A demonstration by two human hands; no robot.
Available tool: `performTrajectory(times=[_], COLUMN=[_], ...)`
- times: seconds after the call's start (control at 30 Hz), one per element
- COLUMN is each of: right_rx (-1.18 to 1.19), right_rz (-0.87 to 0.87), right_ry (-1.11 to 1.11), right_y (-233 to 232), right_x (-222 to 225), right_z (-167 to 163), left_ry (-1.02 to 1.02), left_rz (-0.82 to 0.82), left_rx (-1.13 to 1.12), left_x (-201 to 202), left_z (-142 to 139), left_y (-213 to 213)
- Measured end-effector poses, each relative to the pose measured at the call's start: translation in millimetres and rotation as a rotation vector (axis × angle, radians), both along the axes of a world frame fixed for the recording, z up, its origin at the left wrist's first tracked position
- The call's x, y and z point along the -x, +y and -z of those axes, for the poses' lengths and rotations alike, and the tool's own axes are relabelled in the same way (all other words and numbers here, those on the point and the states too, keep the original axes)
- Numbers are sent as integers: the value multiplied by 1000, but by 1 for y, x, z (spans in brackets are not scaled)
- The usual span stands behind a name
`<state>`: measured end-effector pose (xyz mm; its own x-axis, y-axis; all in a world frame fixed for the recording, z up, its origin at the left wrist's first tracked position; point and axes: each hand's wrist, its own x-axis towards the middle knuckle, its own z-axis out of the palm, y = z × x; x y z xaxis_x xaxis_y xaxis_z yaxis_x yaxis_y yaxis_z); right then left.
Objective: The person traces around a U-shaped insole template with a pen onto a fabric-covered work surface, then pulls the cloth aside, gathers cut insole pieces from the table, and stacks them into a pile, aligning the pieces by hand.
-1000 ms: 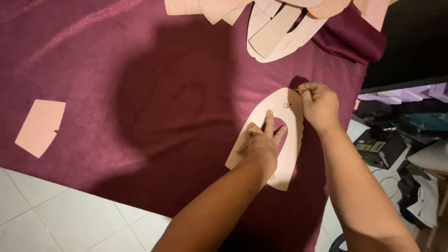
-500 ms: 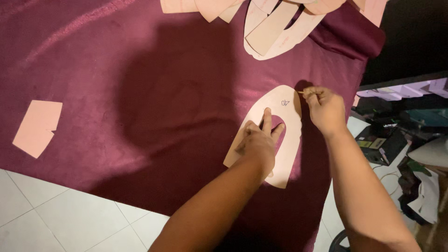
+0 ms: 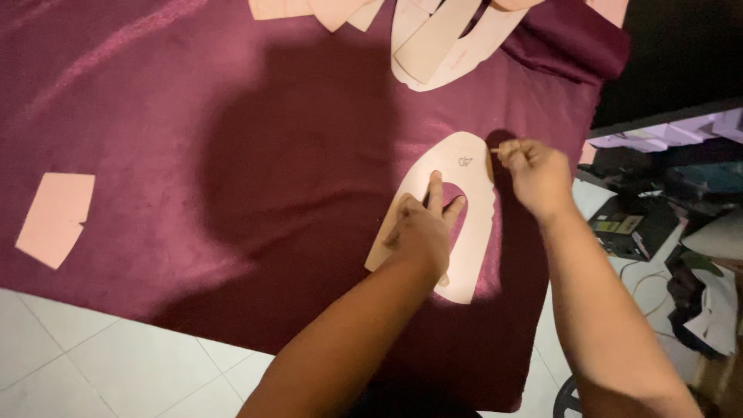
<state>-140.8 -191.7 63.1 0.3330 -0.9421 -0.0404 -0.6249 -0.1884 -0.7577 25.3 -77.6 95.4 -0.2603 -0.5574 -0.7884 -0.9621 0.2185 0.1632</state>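
While tracing, keep left hand [image 3: 418, 232] spread flat, holding nothing, pressing pale horseshoe-shaped card template [image 3: 472, 224] onto maroon cloth [image 3: 232, 139] near its right edge; keep right hand [image 3: 534, 174], pinched shut on thin marker stick [image 3: 495, 150], tight against template's outer edge.

The left hand [image 3: 418, 232] covers part of the horseshoe-shaped card pattern [image 3: 472, 224] beneath it. The right hand [image 3: 534, 174] pinches something thin, perhaps a marker, too small to tell. The pile of card pieces [image 3: 433, 39] is cut off by the top edge. The clutter [image 3: 665, 209] at right is dim and blurred.
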Motion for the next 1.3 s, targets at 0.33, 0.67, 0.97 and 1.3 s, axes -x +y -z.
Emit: performTrajectory(times=[0.33, 0.67, 0.97, 1.3], right_rx=[2, 105, 44, -68], right_rz=[77, 4, 69, 134], right_ry=[99, 255, 184, 28], right_y=[48, 24, 32, 54], right_x=[44, 19, 9, 40], right_z=[12, -1, -7, 12], left_ry=[20, 10, 7, -18], left_rz=[-91, -142, -133, -107], left_rx=[-20, 11, 24, 24], left_x=[1, 6, 3, 4], left_z=[-5, 4, 2, 2], left_y=[-1, -1, -2, -1])
